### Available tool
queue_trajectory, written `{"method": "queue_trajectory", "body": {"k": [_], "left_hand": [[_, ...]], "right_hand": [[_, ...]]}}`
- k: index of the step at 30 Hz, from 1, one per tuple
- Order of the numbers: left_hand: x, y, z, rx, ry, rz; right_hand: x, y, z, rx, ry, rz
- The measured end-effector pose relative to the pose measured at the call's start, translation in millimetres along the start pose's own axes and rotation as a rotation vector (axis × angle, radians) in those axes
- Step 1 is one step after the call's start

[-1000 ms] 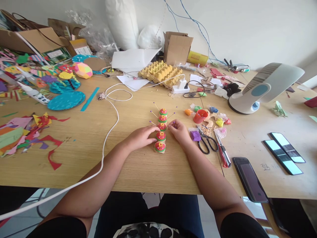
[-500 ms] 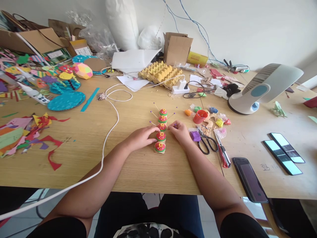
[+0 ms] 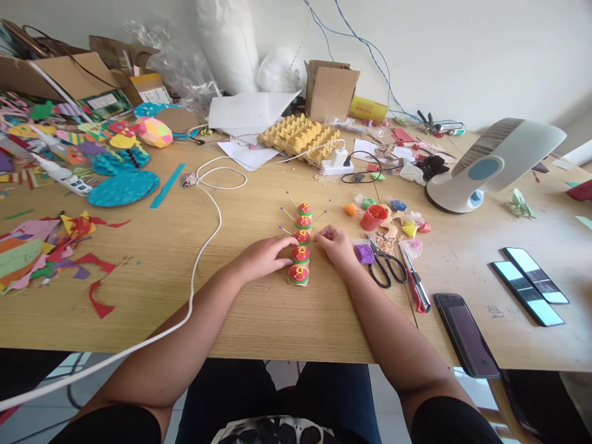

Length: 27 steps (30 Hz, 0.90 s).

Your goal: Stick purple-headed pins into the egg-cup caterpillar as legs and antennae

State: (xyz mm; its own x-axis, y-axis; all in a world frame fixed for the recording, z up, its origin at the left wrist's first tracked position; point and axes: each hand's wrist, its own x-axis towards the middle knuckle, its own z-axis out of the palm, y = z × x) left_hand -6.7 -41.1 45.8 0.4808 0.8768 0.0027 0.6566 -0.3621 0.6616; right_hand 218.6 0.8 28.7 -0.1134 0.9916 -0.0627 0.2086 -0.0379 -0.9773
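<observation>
A row of several egg-carton cups (image 3: 300,254), painted red and green with yellow rings on top, stands on the table in front of me like a caterpillar body. Thin sticks with purple tips (image 3: 287,214) poke out from both sides of its far half. My left hand (image 3: 264,258) grips the row from the left, fingers and thumb against the middle cups. On the right side, my right hand (image 3: 337,245) pinches another purple-tipped stick (image 3: 328,233) close to the third cup. Most of that stick is hidden by the fingers, and I cannot tell whether its end is in the cup.
Right of my hand lie a red cup (image 3: 374,217), purple clay (image 3: 364,253), black scissors (image 3: 388,266), a utility knife (image 3: 417,285) and a phone (image 3: 467,333). A white fan (image 3: 490,163) stands farther back. A white cable (image 3: 193,280) crosses my left forearm. Paper scraps (image 3: 50,246) cover the left side.
</observation>
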Motion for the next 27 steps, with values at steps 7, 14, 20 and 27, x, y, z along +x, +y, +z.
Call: {"method": "queue_trajectory", "body": {"k": [7, 14, 20, 27], "left_hand": [[1.0, 1.1, -0.5, -0.006, -0.005, 0.001], [1.8, -0.7, 0.3, -0.006, -0.004, 0.015], [2.4, -2.9, 1.3, -0.007, -0.001, 0.025], [2.2, -1.7, 0.4, -0.008, -0.011, -0.003]], "right_hand": [[0.3, -0.9, 0.7, -0.058, 0.019, 0.005], [-0.2, -0.6, 1.7, -0.119, 0.030, -0.006], [1.3, 1.3, 2.8, -0.161, 0.035, -0.029], [2.2, 1.1, 2.6, -0.154, 0.034, -0.017]]}}
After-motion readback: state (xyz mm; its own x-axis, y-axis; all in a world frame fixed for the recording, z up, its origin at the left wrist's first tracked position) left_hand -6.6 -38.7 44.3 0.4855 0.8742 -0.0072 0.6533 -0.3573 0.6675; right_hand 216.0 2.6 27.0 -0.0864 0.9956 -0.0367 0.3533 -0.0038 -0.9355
